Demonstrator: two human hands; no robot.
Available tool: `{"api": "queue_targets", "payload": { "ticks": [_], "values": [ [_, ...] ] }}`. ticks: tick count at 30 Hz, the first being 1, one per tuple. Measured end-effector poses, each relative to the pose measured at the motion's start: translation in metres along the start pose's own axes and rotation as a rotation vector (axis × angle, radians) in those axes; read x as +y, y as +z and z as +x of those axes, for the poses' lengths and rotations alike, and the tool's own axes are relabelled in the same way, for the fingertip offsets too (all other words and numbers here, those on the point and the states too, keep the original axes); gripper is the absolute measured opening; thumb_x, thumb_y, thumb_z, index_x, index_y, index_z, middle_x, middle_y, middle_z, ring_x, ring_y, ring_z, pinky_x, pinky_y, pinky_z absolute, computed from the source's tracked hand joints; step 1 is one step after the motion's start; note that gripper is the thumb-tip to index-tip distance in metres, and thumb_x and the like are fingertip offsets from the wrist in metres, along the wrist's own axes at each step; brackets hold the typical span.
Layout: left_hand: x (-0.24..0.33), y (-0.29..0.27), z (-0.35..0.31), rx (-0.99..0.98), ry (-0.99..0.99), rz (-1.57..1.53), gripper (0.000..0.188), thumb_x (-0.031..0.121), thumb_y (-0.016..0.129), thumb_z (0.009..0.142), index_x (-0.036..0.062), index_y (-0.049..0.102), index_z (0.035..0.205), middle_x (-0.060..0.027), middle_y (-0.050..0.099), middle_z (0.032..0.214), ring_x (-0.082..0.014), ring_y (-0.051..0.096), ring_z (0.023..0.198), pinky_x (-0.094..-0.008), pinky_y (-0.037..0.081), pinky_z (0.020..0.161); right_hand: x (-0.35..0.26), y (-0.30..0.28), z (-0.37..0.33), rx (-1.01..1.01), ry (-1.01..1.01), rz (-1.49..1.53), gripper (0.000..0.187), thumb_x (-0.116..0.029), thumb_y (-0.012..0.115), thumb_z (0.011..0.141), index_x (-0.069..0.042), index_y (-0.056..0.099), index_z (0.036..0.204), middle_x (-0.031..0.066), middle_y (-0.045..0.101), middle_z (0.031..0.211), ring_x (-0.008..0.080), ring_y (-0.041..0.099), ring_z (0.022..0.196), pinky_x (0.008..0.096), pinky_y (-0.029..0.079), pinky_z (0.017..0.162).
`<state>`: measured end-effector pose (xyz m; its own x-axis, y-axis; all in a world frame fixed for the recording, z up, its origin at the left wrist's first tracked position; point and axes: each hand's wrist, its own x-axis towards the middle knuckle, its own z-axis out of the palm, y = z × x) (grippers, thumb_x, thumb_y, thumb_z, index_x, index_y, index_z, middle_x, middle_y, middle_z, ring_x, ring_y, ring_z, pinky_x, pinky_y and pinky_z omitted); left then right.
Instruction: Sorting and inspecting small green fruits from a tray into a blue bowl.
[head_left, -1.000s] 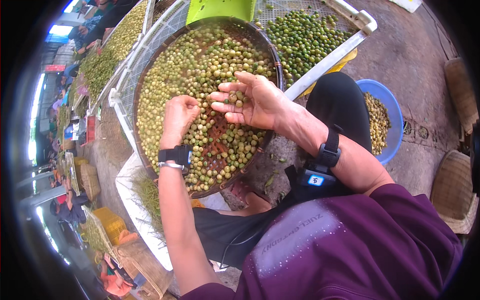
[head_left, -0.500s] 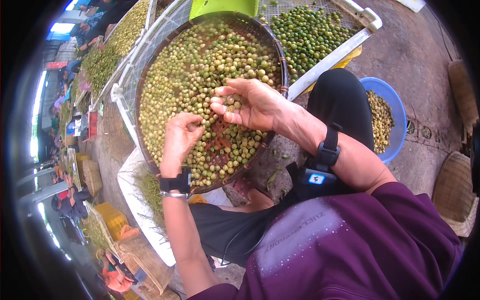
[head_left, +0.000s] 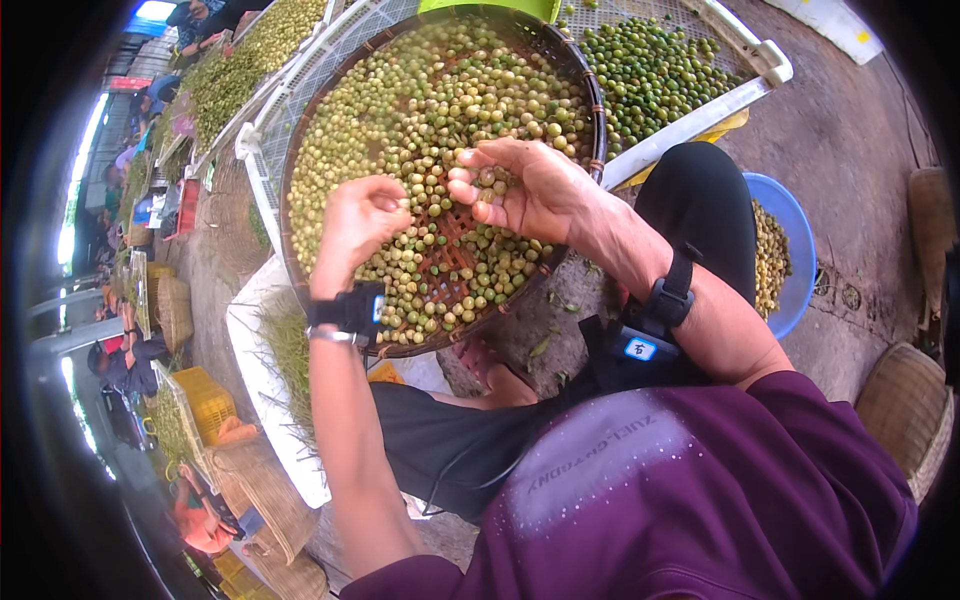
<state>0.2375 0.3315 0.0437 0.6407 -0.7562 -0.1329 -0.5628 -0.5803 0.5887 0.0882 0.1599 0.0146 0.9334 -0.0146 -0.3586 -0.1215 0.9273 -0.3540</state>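
Observation:
A round woven basket (head_left: 597, 110) with a dark rim holds many small round yellow-green fruits (head_left: 345, 150). Its reddish lattice bottom shows through a gap between my hands. Over the basket's right part my right hand (head_left: 530, 190) is turned palm up, fingers curled, cupping several of the fruits (head_left: 490, 182). My left hand (head_left: 360, 228) hovers above the near left part of the fruits, back upward, thumb and fingertips pinched together. Whatever sits between those fingertips is too small to make out. The two hands are apart, with the fingertips facing each other.
Under the basket is a white mesh tray (head_left: 690, 122) with greener fruits (head_left: 650, 70) at its right. A lime-green scoop (head_left: 490, 8) lies at the far edge. Beside my right knee stands a blue basin (head_left: 797, 240) of fruits. Wicker baskets (head_left: 905, 410) line the right; other people work at left.
The whole view has shifted a little. My left hand has moved slightly away and left over the fruits, still pinched. My right hand stays cupped around its fruits.

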Motion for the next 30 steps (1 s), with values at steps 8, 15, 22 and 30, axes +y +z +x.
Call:
{"api": "queue_targets", "payload": {
  "ticks": [8,15,22,30],
  "values": [
    [0.05,-0.001,-0.029,-0.054,-0.074,-0.491,0.024,0.003,0.07,0.076,0.0004,0.067,0.1,-0.004,0.066,0.085,-0.0082,0.06,0.073,-0.0206,0.049,0.065,0.021,0.005,0.005,0.074,0.121,0.127,0.023,-0.022,0.043,0.098,-0.001,0.051,0.099,0.0134,0.059,0.095,0.0225,0.063,0.082,0.0304,0.055,0.062],
    [-0.028,0.006,-0.052,0.033,-0.058,0.046,0.02,-0.001,0.067,0.068,0.001,0.069,0.088,-0.0102,0.065,0.081,-0.0164,0.063,0.066,-0.0262,0.051,0.062,0.024,0.007,0.003,-0.028,0.154,0.119,0.02,-0.018,0.044,0.096,0.0,0.053,0.094,0.0091,0.061,0.084,0.0167,0.061,0.07,0.0249,0.052,0.052],
    [-0.032,0.001,-0.055,0.18,-0.025,0.11,0.016,0.004,0.068,0.07,0.0005,0.069,0.086,-0.0092,0.065,0.071,-0.0162,0.063,0.063,-0.0271,0.05,0.061,0.025,0.006,0.006,-0.042,0.137,0.05,0.02,-0.017,0.044,0.096,0.0,0.054,0.095,0.0096,0.061,0.086,0.0171,0.062,0.07,0.0257,0.052,0.052],
    [0.042,0.015,-0.057,0.156,0.083,-0.383,0.021,0.002,0.072,0.075,0.0001,0.069,0.096,-0.006,0.065,0.086,-0.0097,0.062,0.072,-0.02,0.049,0.066,0.035,0.017,0.001,0.082,0.13,-0.023,0.021,-0.022,0.044,0.097,-0.003,0.053,0.099,0.0092,0.06,0.09,0.019,0.062,0.072,0.0274,0.051,0.054]
  ]
}}
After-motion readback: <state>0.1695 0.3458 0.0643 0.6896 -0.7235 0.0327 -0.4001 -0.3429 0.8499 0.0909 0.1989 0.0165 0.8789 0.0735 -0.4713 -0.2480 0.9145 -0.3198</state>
